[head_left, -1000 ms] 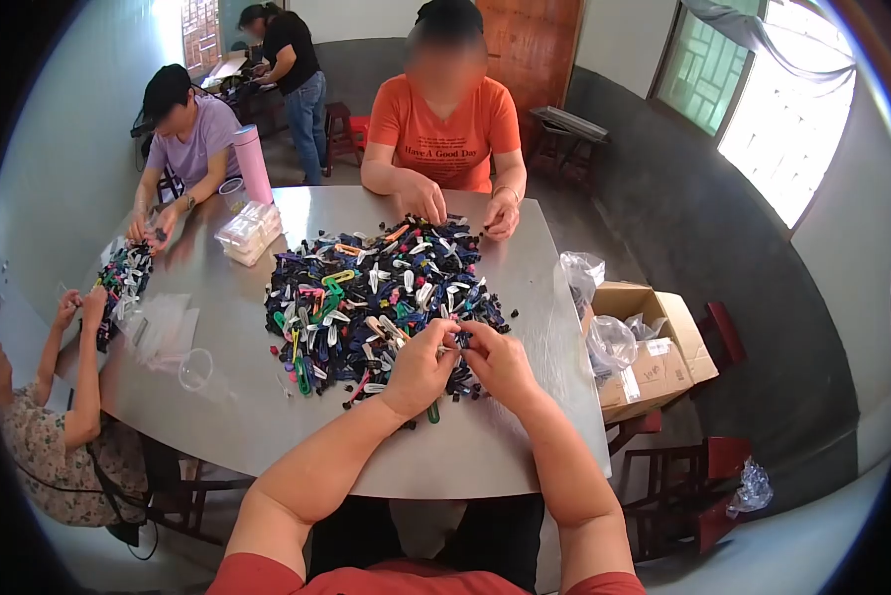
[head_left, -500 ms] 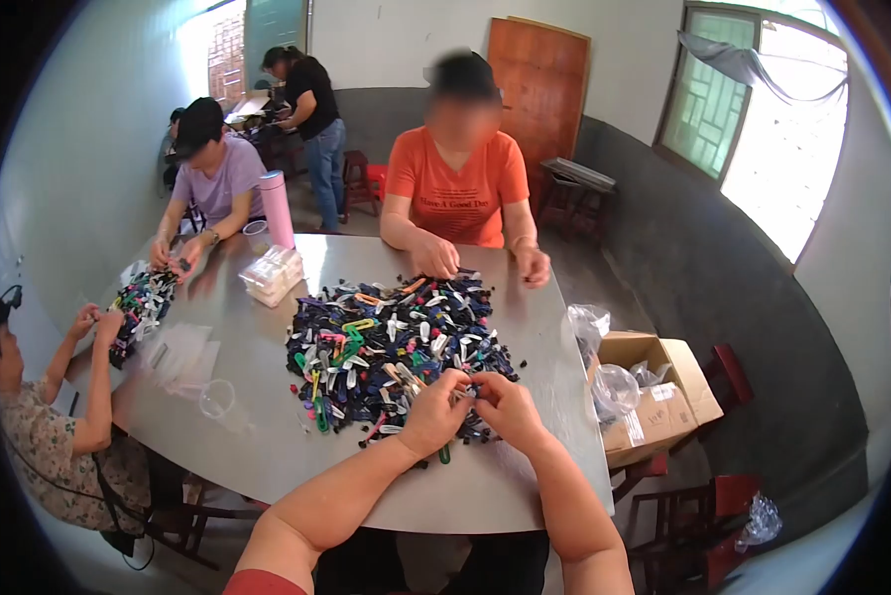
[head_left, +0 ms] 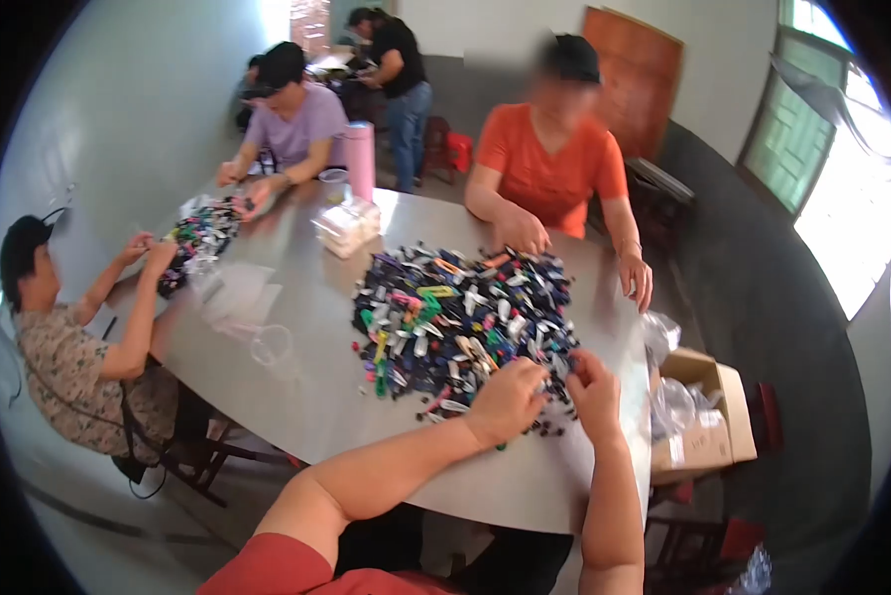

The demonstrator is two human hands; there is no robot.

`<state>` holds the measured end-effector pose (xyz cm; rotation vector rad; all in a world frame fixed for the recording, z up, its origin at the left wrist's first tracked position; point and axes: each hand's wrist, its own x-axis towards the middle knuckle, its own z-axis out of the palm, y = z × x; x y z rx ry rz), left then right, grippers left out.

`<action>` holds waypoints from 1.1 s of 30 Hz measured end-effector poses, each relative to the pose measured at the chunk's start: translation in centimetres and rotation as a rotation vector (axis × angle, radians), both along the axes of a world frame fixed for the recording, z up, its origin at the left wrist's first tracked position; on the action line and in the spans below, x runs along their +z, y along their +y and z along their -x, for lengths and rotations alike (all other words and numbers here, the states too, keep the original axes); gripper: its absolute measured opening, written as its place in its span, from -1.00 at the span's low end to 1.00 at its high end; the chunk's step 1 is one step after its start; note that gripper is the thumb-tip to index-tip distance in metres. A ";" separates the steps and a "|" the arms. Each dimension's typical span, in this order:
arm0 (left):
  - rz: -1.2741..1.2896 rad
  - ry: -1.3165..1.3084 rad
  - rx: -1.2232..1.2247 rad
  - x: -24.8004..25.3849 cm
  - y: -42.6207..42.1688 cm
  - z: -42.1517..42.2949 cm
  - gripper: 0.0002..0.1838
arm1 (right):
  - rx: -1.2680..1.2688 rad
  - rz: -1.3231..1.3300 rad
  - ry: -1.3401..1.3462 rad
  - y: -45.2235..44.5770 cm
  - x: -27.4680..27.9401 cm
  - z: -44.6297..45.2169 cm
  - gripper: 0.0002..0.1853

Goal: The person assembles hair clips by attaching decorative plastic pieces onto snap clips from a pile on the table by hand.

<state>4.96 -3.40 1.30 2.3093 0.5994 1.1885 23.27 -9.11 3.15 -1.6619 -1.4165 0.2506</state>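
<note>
A wide pile of small hair clips (head_left: 445,327), mostly black and dark blue with white, green, pink and orange ones, lies on the metal table (head_left: 316,387). At the pile's near right edge, my left hand (head_left: 510,399) has its fingers pinched together on something too small to make out. Just right of it, a small gap apart, my right hand (head_left: 594,392) is also closed at the fingertips, and what it holds is hidden.
Across the table a person in orange (head_left: 554,169) reaches into the pile. Two people sit at a second clip pile (head_left: 202,238) on the left. A pink bottle (head_left: 360,164) stands near white packets (head_left: 347,228). An open cardboard box (head_left: 708,426) is at the right.
The view has turned left, so the pile appears further right. My hands, close together before, are now slightly apart. The person in orange has lowered one hand toward the table's right edge.
</note>
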 end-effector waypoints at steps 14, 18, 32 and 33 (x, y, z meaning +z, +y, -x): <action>0.194 -0.145 -0.072 -0.4 0.7 0.1 -0.68 | 0.183 0.040 0.218 -0.5 -0.5 2.7 -0.63; 0.240 -0.192 -0.098 -0.5 0.7 -0.1 -0.72 | 0.198 0.039 0.190 -0.7 -1.0 2.7 -0.63; 0.203 -0.225 -0.063 -0.8 1.0 -0.5 -0.76 | 0.074 0.084 0.433 0.3 -2.4 -1.7 -0.61; 0.210 -0.218 -0.067 -0.6 1.0 -0.3 -0.75 | 0.123 0.059 0.468 0.1 -1.7 -0.5 -0.61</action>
